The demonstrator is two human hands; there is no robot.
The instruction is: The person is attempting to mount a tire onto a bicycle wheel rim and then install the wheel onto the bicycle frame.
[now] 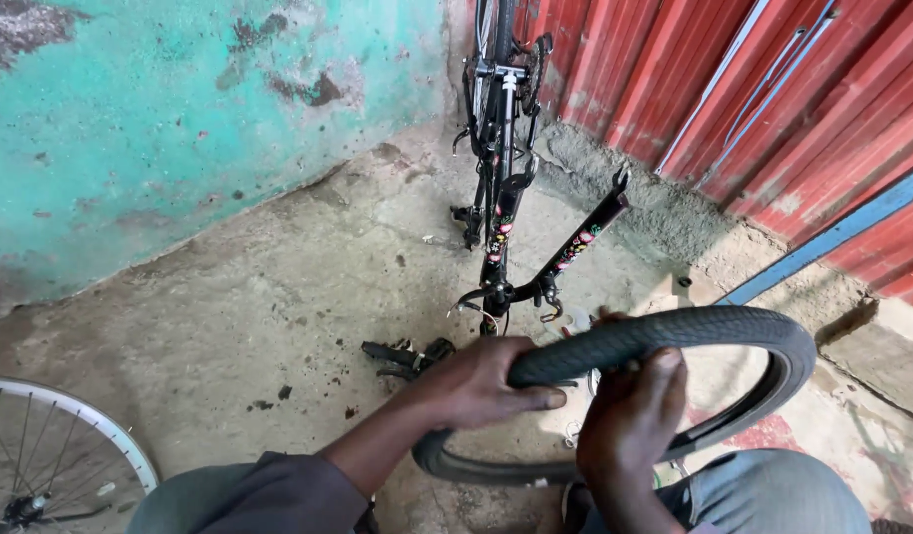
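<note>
While you crouch over the concrete floor (pixel 278 297), both hands grip the black tyre (pixel 743 331): your left hand (pixel 481 386) clamps its top-left bend, your right hand (pixel 630 415) wraps the rim just beside it. Upside-down black bike frame (pixel 501 213) stands behind against the wall, spoked wheel (pixel 51 460) lies well apart at bottom-left.

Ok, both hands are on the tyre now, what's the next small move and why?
Probably slide the right hand further along the black tyre, feeling inside the casing. Both hands grip one short stretch near its top: the left hand lies over the tread, the right hand's fingers curl over its edge, and the rest of the loop is untouched.
</note>
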